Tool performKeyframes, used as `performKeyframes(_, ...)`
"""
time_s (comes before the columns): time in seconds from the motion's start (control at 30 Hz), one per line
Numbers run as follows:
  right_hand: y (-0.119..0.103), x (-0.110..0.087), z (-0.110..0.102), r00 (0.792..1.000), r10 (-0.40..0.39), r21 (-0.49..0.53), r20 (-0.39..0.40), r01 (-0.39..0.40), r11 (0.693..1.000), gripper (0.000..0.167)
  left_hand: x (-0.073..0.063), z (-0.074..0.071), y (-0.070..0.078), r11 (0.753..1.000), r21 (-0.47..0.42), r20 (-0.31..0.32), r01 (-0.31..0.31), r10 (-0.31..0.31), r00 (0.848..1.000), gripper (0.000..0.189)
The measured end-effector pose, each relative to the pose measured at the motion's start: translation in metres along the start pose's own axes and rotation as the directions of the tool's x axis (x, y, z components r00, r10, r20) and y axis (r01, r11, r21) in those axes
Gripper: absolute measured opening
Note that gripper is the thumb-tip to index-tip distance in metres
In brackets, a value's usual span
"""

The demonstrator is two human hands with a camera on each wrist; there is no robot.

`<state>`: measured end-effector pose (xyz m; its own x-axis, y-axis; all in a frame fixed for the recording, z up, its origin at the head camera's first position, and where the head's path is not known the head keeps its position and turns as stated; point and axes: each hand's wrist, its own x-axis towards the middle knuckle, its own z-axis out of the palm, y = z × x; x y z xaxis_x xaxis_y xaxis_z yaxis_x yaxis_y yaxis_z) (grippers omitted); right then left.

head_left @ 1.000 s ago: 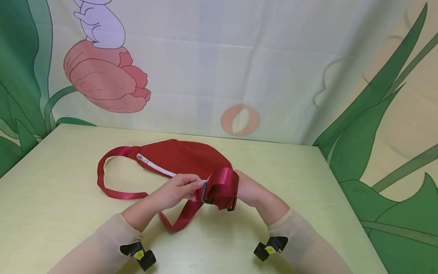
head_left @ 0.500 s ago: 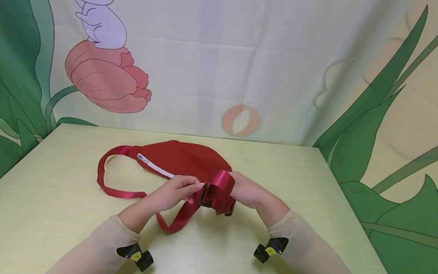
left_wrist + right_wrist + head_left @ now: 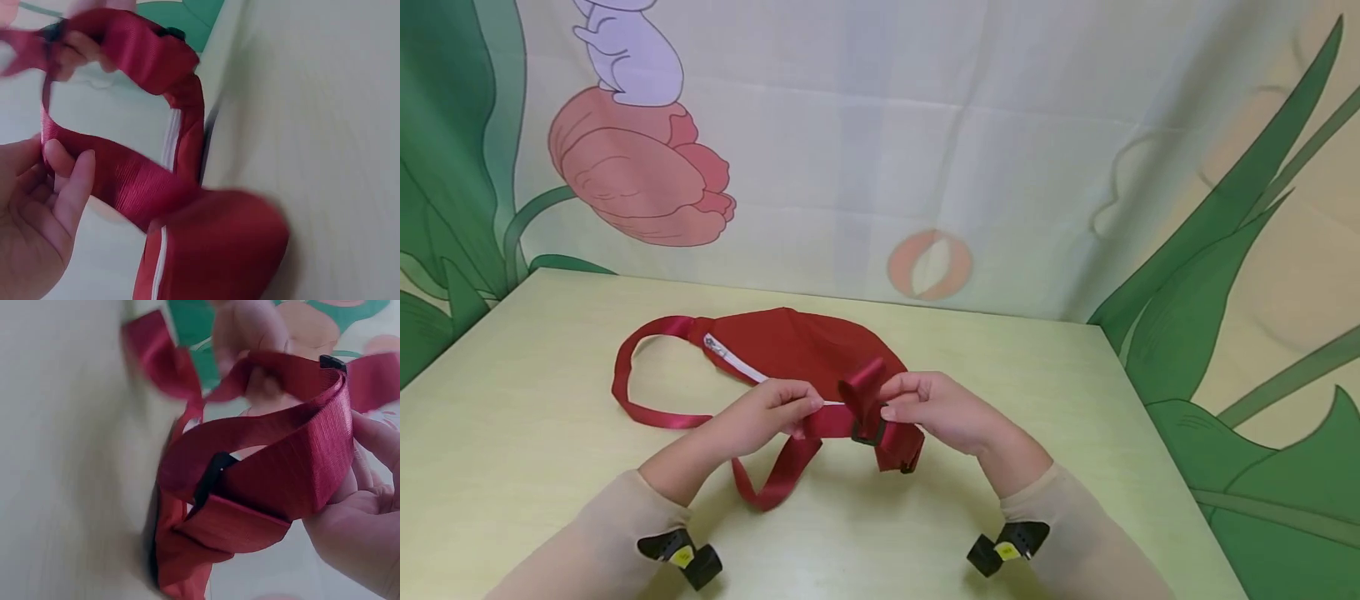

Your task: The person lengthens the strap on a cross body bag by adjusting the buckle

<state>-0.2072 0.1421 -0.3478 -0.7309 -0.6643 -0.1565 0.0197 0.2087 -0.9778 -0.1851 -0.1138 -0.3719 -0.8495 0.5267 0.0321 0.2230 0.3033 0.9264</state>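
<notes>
A red waist bag [image 3: 801,346] with a white zipper [image 3: 733,358] lies on the table, its front-right end partly behind the strap and my right hand. My left hand [image 3: 778,410] pinches the shiny red strap [image 3: 827,422] between thumb and fingers, in front of the bag. To the right, my right hand [image 3: 943,408] grips the strap beside a black slider buckle [image 3: 867,433]. A folded loop of strap [image 3: 863,385] sticks up from that slider. In the right wrist view, a second black buckle [image 3: 212,478] sits farther along the strap, near the bag.
The pale table [image 3: 535,475] extends around the bag on all sides. One strap loop [image 3: 625,375] curves out at the bag's left end, and another [image 3: 767,496] hangs below my left hand. A printed curtain [image 3: 1015,167] stands behind the table.
My right hand has come from behind the strap to beside the slider, fingers now visible. The wide strap loop has narrowed to an upright fold. My left hand has shifted slightly left.
</notes>
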Motion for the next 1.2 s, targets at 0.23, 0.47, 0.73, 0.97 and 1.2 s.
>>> performKeyframes(0.23, 0.006, 0.002, -0.001, 0.999, 0.036, 0.025, -0.015, -0.036, 0.999, 0.034, -0.001, 0.003, -0.003, 1.000, -0.008, -0.025, 0.027, -0.027, 0.999, 0.022)
performKeyframes(0.47, 0.014, 0.008, 0.000, 0.998, 0.053, 0.037, -0.030, -0.051, 0.998, 0.036, 0.008, 0.013, 0.004, 0.997, -0.077, 0.020, 0.007, -0.006, 1.000, 0.020)
performKeyframes(0.73, 0.011, 0.008, 0.000, 0.997, 0.067, 0.029, -0.024, -0.066, 0.997, 0.038, 0.008, 0.000, 0.002, 0.997, -0.070, 0.040, 0.034, -0.031, 0.999, 0.019)
performKeyframes(0.97, 0.011, 0.006, -0.003, 1.000, 0.026, 0.036, -0.006, -0.026, 0.999, 0.033, 0.005, -0.008, 0.002, 0.999, -0.014, 0.014, 0.050, -0.050, 0.999, 0.019)
performKeyframes(1.2, 0.012, 0.008, -0.001, 1.000, 0.022, 0.048, -0.022, -0.021, 0.999, 0.030, 0.010, 0.005, 0.006, 0.998, -0.065, 0.064, 0.020, -0.016, 0.998, 0.022)
